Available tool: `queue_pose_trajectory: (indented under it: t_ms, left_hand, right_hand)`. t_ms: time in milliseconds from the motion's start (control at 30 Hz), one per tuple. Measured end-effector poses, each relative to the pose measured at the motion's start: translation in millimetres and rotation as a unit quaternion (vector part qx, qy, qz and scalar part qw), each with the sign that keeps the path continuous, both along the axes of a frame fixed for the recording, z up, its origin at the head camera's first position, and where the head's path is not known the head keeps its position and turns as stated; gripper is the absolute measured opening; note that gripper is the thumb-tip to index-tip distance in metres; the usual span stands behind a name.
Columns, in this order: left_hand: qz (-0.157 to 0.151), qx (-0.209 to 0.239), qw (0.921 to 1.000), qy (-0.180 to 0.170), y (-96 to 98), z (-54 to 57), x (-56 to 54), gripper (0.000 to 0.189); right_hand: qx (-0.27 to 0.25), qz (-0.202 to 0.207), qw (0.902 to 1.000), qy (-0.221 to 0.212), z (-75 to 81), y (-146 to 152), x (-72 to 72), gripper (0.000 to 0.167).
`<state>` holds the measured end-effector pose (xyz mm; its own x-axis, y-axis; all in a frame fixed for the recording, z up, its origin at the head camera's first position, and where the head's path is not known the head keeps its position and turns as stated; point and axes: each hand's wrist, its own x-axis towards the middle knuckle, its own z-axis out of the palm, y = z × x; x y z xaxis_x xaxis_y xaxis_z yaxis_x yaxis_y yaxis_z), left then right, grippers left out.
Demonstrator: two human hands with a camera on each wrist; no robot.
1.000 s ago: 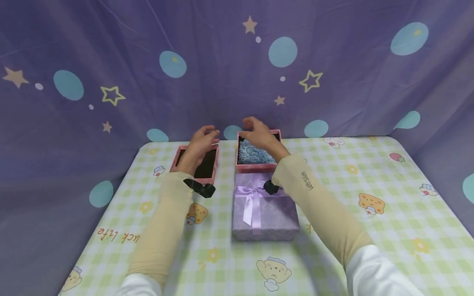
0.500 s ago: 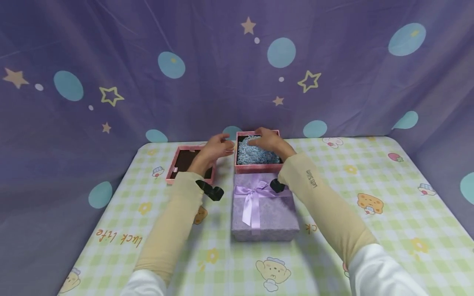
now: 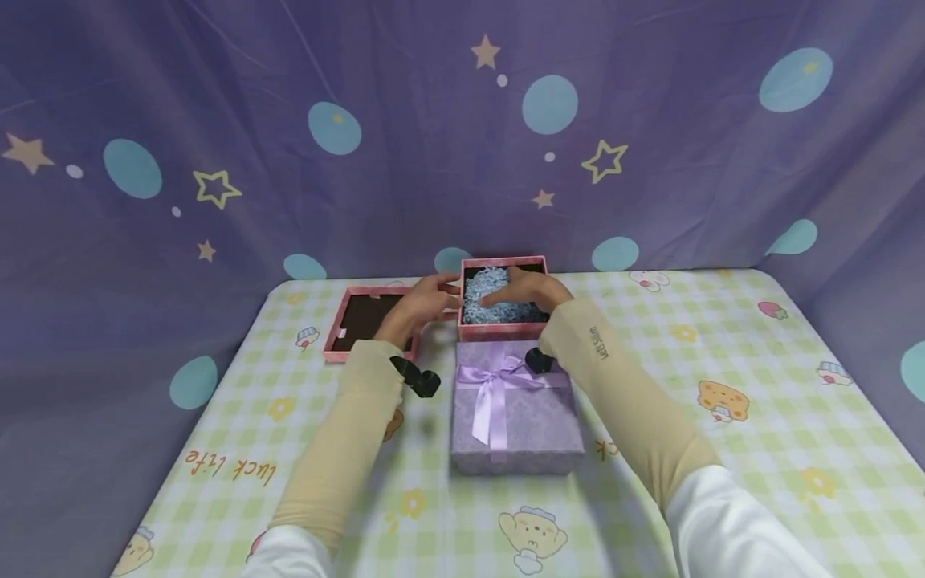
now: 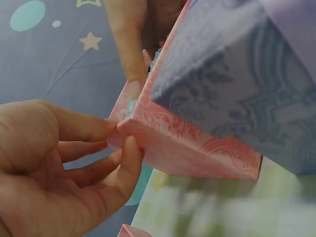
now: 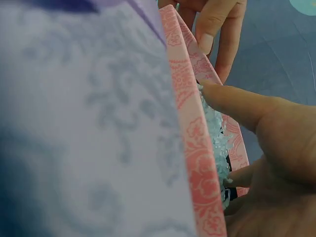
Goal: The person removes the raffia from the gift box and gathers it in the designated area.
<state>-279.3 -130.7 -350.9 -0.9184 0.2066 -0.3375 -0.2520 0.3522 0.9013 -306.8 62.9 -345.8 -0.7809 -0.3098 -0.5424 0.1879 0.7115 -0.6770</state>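
In the head view, a pink gift box (image 3: 499,331) at the back centre holds light-blue shredded paper (image 3: 482,286). My left hand (image 3: 422,305) is at its left wall, fingers bent loosely; in the left wrist view the fingertips (image 4: 112,127) meet the outside of the wall near a corner. My right hand (image 3: 530,291) reaches over the right side and into the box, thumb and fingers spread apart. Its thumb and fingers touch the shredded paper in the right wrist view; some fingertips are hidden inside.
Directly in front of the pink box sits a closed lavender gift box (image 3: 520,421) with a satin bow (image 3: 495,377). A shallow pink lid (image 3: 333,337), dark inside, lies to the left, partly under my left forearm. A purple curtain (image 3: 433,160) hangs behind the checked tablecloth (image 3: 650,457).
My left hand has moved right, from above the lid to the pink box's left wall. The right hand has lowered into the box, and the shredded paper has shifted and bunched leftward.
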Motion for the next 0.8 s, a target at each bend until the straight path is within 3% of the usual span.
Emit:
queue_pose_trajectory:
  t_ms: [267,467,800]
  left_hand:
    - [-0.004,0.008,0.9999,-0.009,-2.4,-1.0,0.8,0.063]
    - [-0.002,0.021,0.9997,-0.01,-3.2,-2.8,0.2,0.063]
    - [0.0,0.03,0.9995,-0.011,-3.8,-4.5,-0.1,0.063]
  right_hand:
    - [0.01,0.056,0.9977,-0.038,-5.9,1.0,-2.0,0.12]
    - [-0.028,0.078,0.9954,-0.047,-13.6,4.7,-4.4,0.11]
    - [-0.031,0.079,0.9957,0.035,-16.6,2.8,-4.1,0.079]
